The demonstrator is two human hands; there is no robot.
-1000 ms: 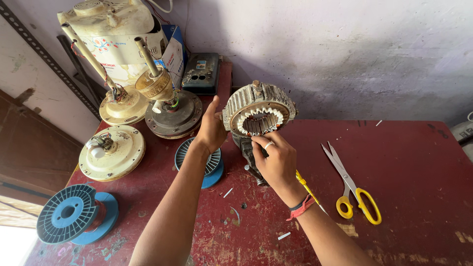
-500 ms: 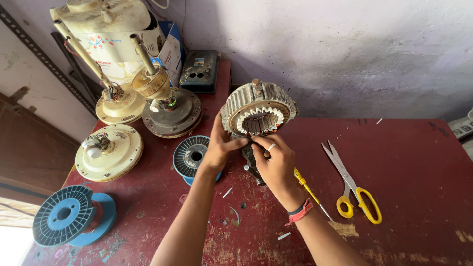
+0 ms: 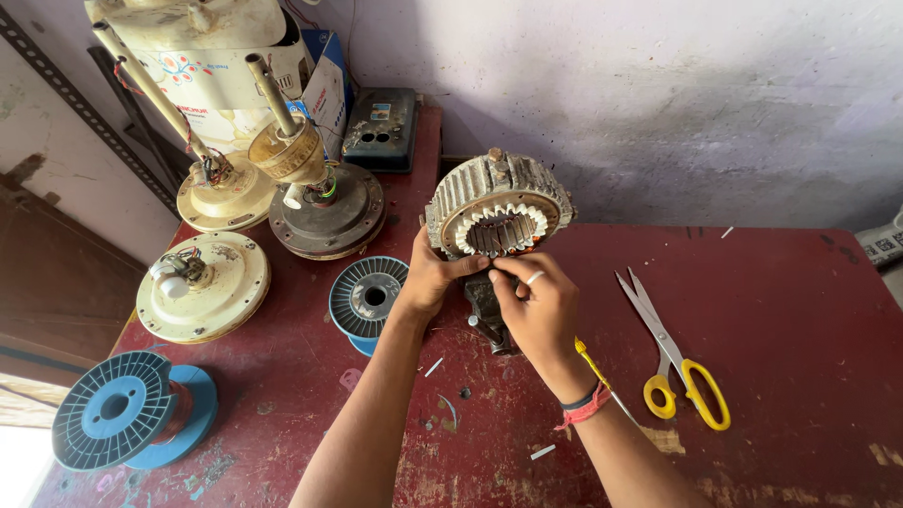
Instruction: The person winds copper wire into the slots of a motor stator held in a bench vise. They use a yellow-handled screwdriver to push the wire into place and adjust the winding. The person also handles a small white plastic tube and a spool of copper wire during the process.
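The stand beneath the motor stator (image 3: 499, 212) is largely hidden by the two hands, and only a dark metal piece is seen below them. What is pinched at the fingertips cannot be made out. The stator is held upright near the back edge of the red table (image 3: 800, 310), its ring face and open bore turned toward the camera, its axis running front to back. The left hand (image 3: 435, 277) is closed on the lower left rim of the stator; the right hand (image 3: 538, 306) has its fingers drawn together at the lower rim (a ring is worn on one finger). Counted on the table: one pair of yellow-handled scissors (image 3: 673, 362), two blue wire spools (image 3: 127, 409), three fan motor housings (image 3: 202, 287). A yellow-handled tool (image 3: 594, 367) is partly covered by the right wrist.
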